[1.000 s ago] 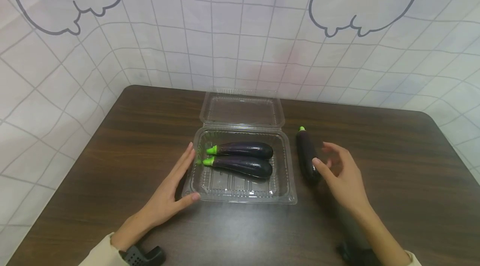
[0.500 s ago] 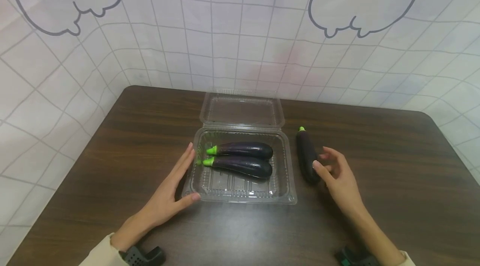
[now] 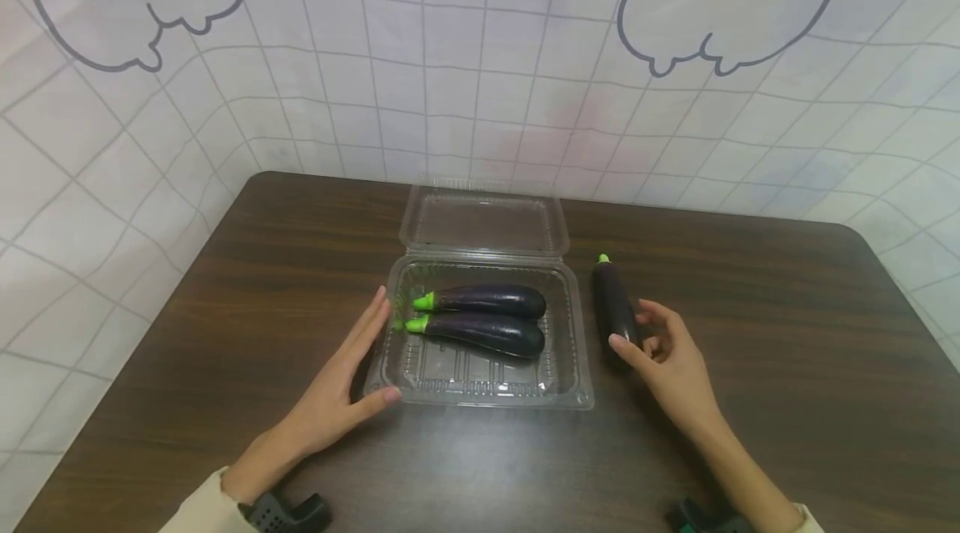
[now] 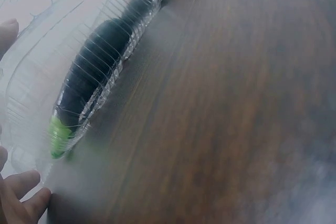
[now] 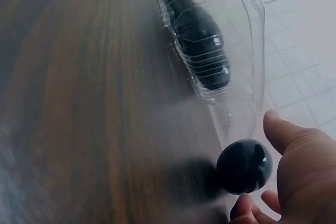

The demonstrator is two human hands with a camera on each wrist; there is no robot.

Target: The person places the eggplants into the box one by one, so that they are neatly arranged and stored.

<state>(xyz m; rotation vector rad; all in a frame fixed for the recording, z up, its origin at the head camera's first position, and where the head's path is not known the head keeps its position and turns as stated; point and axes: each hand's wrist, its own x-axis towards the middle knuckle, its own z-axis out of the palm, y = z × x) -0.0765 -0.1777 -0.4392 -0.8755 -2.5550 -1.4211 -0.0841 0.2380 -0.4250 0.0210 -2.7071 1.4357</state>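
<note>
Left hand (image 3: 326, 399): straight fingers along clear container (image 3: 480, 400), thumb spread at near corner. Right hand (image 3: 678, 374): thumb, bent fingers astride loose eggplant (image 3: 613, 304), thick end; can't tell whether gripping.

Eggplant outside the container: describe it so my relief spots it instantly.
On the brown table, find the clear open container. Just right of it is one dark eggplant. Its green stem points toward the far edge, whereas both eggplants inside have stems pointing left.
</note>
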